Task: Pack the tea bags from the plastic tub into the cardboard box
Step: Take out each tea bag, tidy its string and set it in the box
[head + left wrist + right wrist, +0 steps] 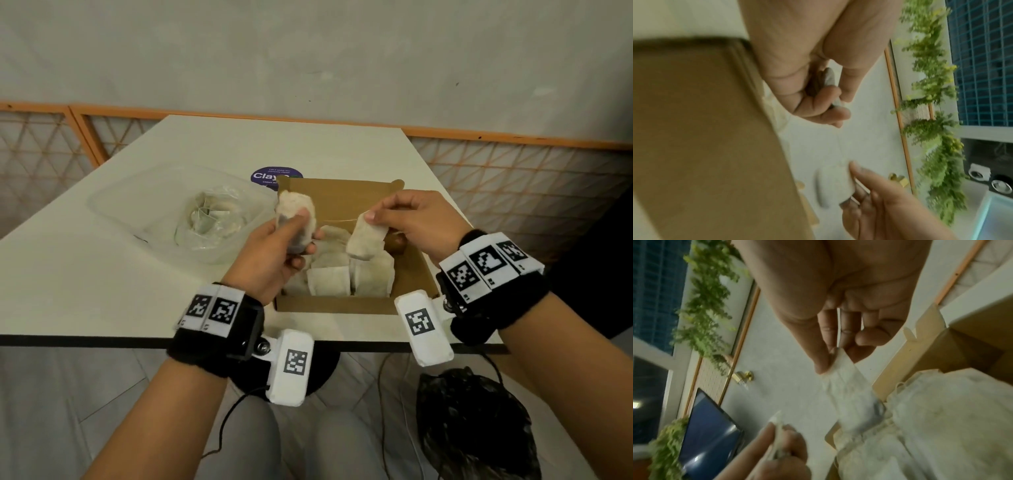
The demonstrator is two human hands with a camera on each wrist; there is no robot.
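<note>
An open cardboard box (342,197) sits mid-table with several pale tea bags (330,281) lying inside. My left hand (291,240) grips a small stack of tea bags (296,205) above the box's left edge. My right hand (404,214) pinches one tea bag (364,240) by its top, hanging over the box; a thin string runs between the two hands. In the left wrist view my left hand (826,91) holds a bag edge-on (830,79). The right wrist view shows my right hand (834,356) pinching the bag (851,386). The clear plastic tub (113,202) to the left holds more tea bags (212,214).
A purple round sticker (270,175) lies behind the box. The table's front edge (102,340) runs just below my wrists. A black plastic bag (476,421) sits on the floor at right, with cables beside it. An orange mesh railing (513,164) stands behind.
</note>
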